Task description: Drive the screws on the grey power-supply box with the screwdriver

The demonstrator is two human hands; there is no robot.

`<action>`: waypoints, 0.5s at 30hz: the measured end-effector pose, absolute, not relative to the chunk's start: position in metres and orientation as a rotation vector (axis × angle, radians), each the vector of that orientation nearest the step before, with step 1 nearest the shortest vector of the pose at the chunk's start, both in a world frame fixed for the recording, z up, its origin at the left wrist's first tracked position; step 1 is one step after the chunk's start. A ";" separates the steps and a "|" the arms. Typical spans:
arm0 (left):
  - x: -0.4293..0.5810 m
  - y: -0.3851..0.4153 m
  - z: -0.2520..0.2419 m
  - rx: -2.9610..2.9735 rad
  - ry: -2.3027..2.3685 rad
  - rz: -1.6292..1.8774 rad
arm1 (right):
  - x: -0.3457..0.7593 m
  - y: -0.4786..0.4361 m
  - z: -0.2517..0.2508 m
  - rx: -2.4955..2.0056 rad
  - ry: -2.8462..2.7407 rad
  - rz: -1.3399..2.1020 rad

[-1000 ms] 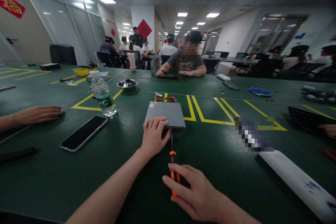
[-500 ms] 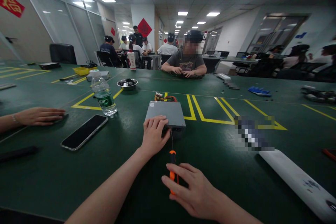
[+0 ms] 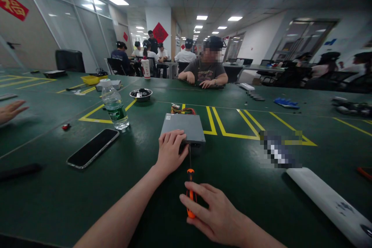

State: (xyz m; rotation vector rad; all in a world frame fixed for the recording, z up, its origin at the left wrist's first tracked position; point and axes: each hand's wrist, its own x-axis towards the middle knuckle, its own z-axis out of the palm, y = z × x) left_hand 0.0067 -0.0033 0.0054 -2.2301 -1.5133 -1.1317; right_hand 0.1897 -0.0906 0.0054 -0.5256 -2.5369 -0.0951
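Note:
A grey metal computer power supply (image 3: 183,126) lies on the green table, its bundle of coloured cables (image 3: 183,110) at the far side. My left hand (image 3: 172,148) rests over its near left corner, fingers on the top and thumb at the near face. With my right hand (image 3: 210,207) I grip the orange and black handle of a screwdriver (image 3: 190,197). Its thin shaft points away from me and its tip meets the near face beside my left thumb. What the tip touches is too small to make out.
Left of the power supply are a phone (image 3: 93,148), a water bottle (image 3: 114,108), a metal bowl (image 3: 141,94) and a small red object (image 3: 66,126). A long white object (image 3: 325,201) lies to the right. Another person's hand (image 3: 11,111) is at the left edge; a person (image 3: 207,69) sits opposite.
The screwdriver handle has turned a little in my right hand, while my left hand stays on the power supply. The other person's hand at left has drawn back, exposing the small red object.

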 end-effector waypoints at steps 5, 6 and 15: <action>0.006 -0.004 0.006 -2.237 -1.513 -1.142 | 0.190 -0.088 -0.002 -0.464 -2.427 -0.155; 0.006 -0.004 0.006 -2.239 -1.513 -1.144 | 0.189 -0.088 -0.003 -0.457 -2.412 -0.151; 0.007 -0.003 0.005 -2.232 -1.510 -1.161 | 0.191 -0.090 0.004 -0.566 -2.598 -0.103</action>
